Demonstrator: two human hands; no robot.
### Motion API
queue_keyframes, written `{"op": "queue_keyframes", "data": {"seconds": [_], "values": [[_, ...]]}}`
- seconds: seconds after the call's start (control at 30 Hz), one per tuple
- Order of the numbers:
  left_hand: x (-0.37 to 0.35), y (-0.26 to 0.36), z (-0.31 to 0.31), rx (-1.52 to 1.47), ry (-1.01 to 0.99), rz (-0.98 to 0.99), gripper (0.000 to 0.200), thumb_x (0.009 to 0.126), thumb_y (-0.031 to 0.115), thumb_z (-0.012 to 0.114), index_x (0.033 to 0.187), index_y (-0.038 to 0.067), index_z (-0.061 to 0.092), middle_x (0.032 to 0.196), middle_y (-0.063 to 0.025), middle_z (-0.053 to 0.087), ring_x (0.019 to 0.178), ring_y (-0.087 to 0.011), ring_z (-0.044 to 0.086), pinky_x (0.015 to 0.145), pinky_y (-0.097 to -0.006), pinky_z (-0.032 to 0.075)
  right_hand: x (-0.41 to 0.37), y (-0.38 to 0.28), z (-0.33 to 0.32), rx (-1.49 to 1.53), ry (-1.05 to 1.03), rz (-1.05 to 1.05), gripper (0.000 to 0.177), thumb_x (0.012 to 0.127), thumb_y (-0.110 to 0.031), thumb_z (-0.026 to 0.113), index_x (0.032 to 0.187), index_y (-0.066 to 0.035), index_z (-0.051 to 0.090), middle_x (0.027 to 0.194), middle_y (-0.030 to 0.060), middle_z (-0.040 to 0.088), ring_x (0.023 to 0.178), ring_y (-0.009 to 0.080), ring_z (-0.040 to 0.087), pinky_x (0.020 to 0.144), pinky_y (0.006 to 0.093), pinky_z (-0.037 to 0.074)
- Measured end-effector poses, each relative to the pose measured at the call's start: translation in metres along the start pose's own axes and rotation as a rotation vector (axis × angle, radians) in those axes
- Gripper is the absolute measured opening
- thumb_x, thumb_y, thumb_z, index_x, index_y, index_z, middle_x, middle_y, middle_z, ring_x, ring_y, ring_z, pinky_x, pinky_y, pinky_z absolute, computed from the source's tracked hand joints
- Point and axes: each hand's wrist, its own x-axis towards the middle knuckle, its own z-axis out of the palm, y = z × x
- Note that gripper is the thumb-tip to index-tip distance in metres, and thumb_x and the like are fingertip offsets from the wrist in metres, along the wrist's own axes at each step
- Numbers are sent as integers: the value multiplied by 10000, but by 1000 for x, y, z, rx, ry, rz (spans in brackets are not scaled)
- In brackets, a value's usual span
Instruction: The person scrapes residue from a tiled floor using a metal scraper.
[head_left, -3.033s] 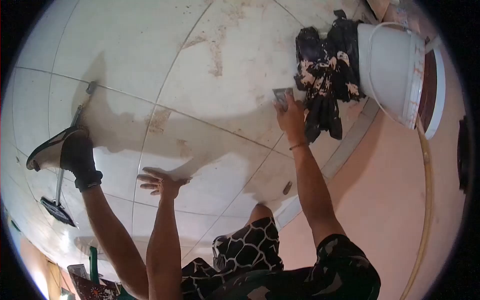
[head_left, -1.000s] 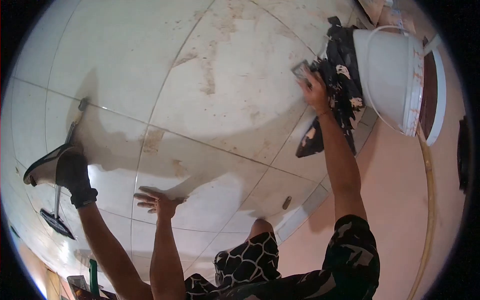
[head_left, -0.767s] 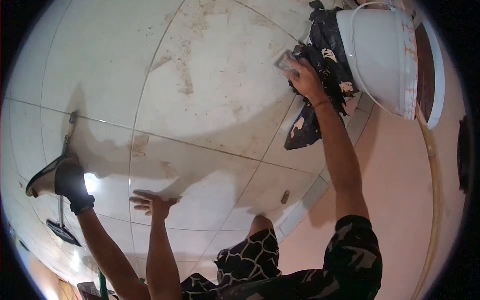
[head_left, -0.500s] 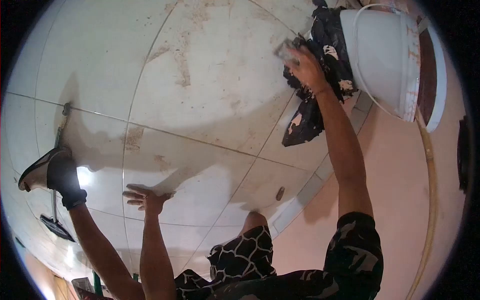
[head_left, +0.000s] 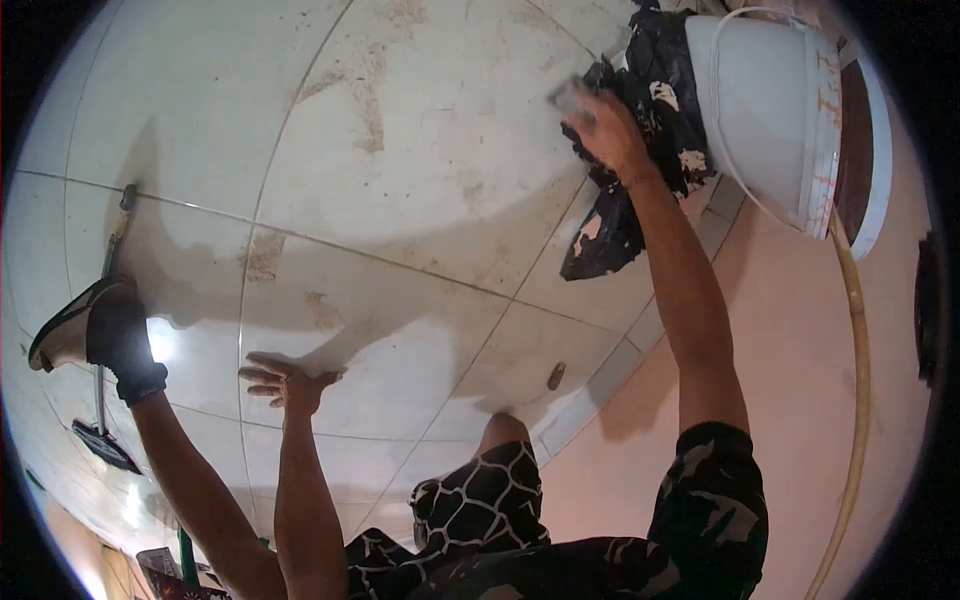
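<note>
My right hand (head_left: 610, 135) is over a crumpled black plastic sheet (head_left: 605, 240) spotted with peach-coloured patches. Its fingers are bent round a small greyish piece (head_left: 568, 97), smeared by motion; I cannot tell what it is. Down at the left, my left hand (head_left: 290, 383) has its fingers spread over the pale tiled floor (head_left: 400, 270), palm down, with nothing in it.
A white bucket (head_left: 765, 115) with orange-brown smears stands beside the plastic. A bamboo pole (head_left: 854, 370) runs along the peach wall. Near my foot (head_left: 110, 330) lies a long-handled tool with a black head (head_left: 105, 445). A small brown piece (head_left: 556, 376) rests on the tiles.
The view has shifted slightly. My right hand stays over the black plastic, with its fingers and the greyish piece a little displaced; my left hand stays spread over the floor.
</note>
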Motion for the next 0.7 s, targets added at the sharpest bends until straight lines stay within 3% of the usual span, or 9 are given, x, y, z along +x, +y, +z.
{"op": "queue_keyframes", "data": {"seconds": [0.03,0.07,0.2,0.27,0.37,0.47,0.53,0.63,0.7], "values": [[1,4,1,3,-2,2,1512,459,326,893,1292,97,-348,1323,-303,-358,1233,-572,-196,926,-735,150,-9,9,0,55,82,-154,468,813,-329,625,1215,-108,531,1165,216,538,1089,379,501,919,422,424],[2,3,-1,14,0,-5,1511,461,330,892,1290,92,-348,1321,-303,-360,1231,-577,-193,927,-735,148,1,14,8,62,87,-166,468,813,-329,625,1215,-108,531,1165,216,538,1089,379,501,919,422,424],[10,-9,7,-22,-25,-51,1546,427,346,902,1285,155,-370,1301,-225,-438,1254,-512,-234,924,-737,146,39,-14,3,124,-7,129,441,827,-280,613,1226,-118,521,1125,233,549,1032,356,540,866,387,445],[16,-11,12,-18,-3,-52,1551,423,341,904,1281,155,-375,1302,-231,-434,1246,-514,-252,922,-738,148,46,-12,7,28,109,-90,439,821,-274,620,1218,-111,528,1118,236,555,1050,336,537,862,384,446],[4,-7,-2,-15,-47,-53,1533,441,384,889,1280,106,-364,1307,-275,-401,1227,-540,-259,924,-738,125,4,-17,-1,12,6,-25,446,810,-261,633,1215,-104,532,1135,236,549,1063,349,524,895,404,431],[-2,2,-8,-33,-89,-32,1526,458,439,871,1275,52,-358,1302,-313,-382,1211,-561,-266,925,-738,106,48,-33,4,51,87,-37,430,811,-286,626,1187,-88,555,1183,227,523,1064,368,515,936,414,407],[3,4,-4,-10,-65,-48,1534,445,438,875,1280,68,-358,1307,-307,-381,1218,-551,-267,925,-738,95,89,-73,-26,-2,44,149,437,822,-330,605,1172,-73,561,1138,231,549,1071,367,513,924,410,408],[2,9,-4,-41,-73,-59,1535,445,441,873,1279,68,-361,1318,-293,-378,1233,-536,-258,947,-720,81,52,-60,-10,79,62,48,459,825,-361,591,1179,-71,552,1083,239,567,1031,371,528,882,408,424],[6,3,0,-22,-55,-84,1528,450,414,879,1288,83,-356,1333,-267,-377,1248,-518,-253,966,-702,80,-35,-71,12,176,84,120,478,815,-316,611,1219,-76,524,1057,248,561,937,389,542,844,424,433]]}}
